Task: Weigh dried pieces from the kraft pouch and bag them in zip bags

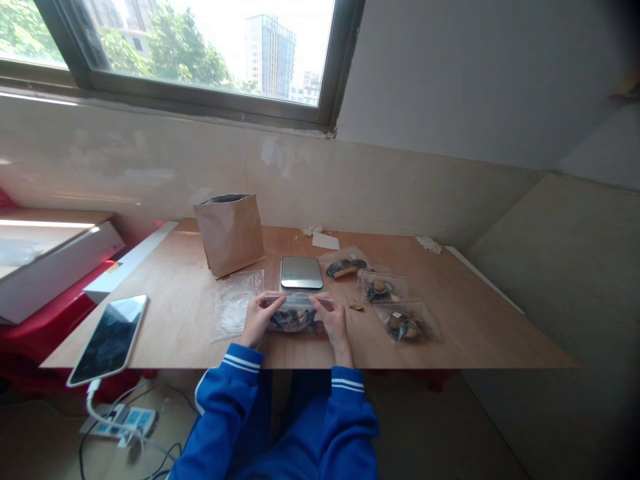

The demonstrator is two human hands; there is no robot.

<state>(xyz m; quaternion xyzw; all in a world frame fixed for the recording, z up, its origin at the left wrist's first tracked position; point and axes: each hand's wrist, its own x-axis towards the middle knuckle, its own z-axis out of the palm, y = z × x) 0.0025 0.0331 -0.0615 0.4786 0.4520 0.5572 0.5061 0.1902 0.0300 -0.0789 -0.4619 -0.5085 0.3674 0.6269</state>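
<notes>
My left hand and my right hand pinch the top edge of a clear zip bag lying on the wooden table. The bag holds dark and tan pieces, perhaps dried food. Just beyond it stands a flat steel kitchen scale. To the right lie several filled zip bags, such as one near the front. A flattened clear plastic bag lies beside my left hand. A small tan piece lies loose near my right hand.
A brown paper bag stands at the back of the table. A smartphone on a charging cable overhangs the front left edge. Paper scraps lie near the tiled wall. A power strip sits on the floor below.
</notes>
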